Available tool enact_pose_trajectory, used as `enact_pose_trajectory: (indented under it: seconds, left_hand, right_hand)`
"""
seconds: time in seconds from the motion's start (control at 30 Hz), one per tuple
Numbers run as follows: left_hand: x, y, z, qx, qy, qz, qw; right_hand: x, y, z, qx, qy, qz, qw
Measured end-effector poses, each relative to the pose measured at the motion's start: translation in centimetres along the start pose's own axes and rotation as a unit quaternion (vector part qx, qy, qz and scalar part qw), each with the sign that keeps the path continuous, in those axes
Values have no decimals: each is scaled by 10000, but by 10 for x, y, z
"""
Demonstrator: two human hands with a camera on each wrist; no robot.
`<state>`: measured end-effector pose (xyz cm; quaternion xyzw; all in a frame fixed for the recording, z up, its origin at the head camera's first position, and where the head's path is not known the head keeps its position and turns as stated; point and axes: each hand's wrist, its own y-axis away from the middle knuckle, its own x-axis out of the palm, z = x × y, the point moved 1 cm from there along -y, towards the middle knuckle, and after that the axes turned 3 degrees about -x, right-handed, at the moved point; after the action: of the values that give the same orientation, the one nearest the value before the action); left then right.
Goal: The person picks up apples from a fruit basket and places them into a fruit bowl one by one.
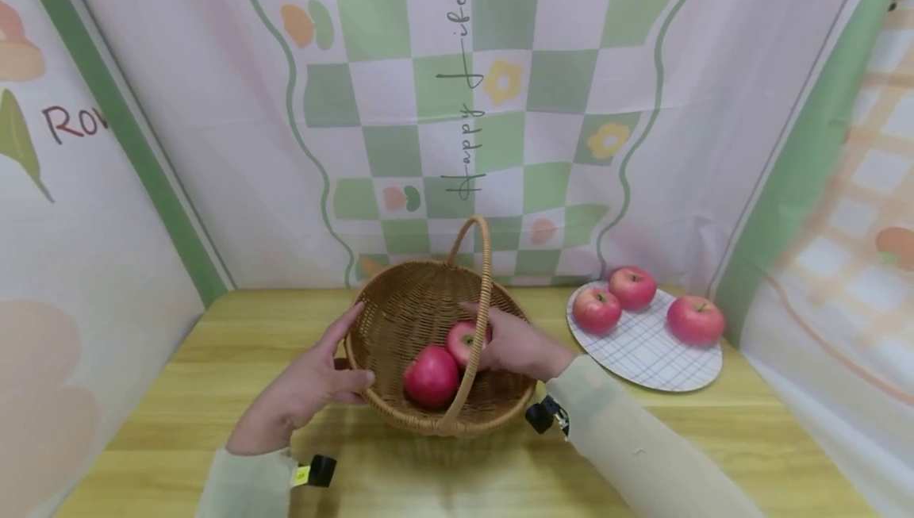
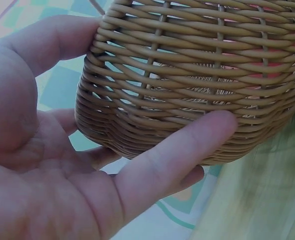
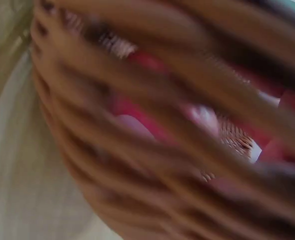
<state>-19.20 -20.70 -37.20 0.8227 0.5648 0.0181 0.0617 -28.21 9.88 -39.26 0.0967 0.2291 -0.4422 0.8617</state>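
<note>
A brown wicker basket [image 1: 407, 296] with a tall arched handle [image 1: 486, 264] stands tilted toward me on the table. Inside lies a red apple [image 1: 431, 377], and beside it is a second, paler apple [image 1: 460, 339]. Reaching into the basket past the handle, my right hand [image 1: 520, 343] grips this second apple from its right side. My left hand [image 1: 310, 383] spreads its fingers against the basket's left side; in the left wrist view its thumb [image 2: 187, 150] lies straight along the weave. Blurred wicker hides most of the right hand in the right wrist view.
A white checked plate [image 1: 643, 355] stands on the right of the wooden table [image 1: 236, 351], bearing three red apples, one of them [image 1: 696, 320] at its right edge. Behind the table hangs a green-and-white checked cloth [image 1: 500, 145]; printed cloth walls flank both sides.
</note>
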Motion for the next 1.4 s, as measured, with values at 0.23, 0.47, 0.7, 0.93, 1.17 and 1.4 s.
enact_pose_trajectory:
  seconds: [0.23,0.47,0.7,0.93,1.17,1.4]
  left_hand:
    - [0,1,0,35,16,4,10000]
    - [0,-1,2,5,-79,-61,10000]
    - [0,-2,4,-140,-49,-163,9998]
    - [-3,-1,4,-192,51,-119,9997]
    - [-6,-1,5,-172,143,-65,9997]
    - [-6,-2,6,-108,217,78,9997]
  right_hand:
    - [13,-11,-6,-530,1548,-205,9863]
    - [11,-10,-8,145,115,-732,9971]
    - [2,-5,1,-508,-786,-1188,9885]
    - [-8,10,9,-617,-2020,-872,9736]
    - [-26,30,12,-438,-3180,-843,9433]
    - [-62,61,-5,-622,-4282,-754,8984]
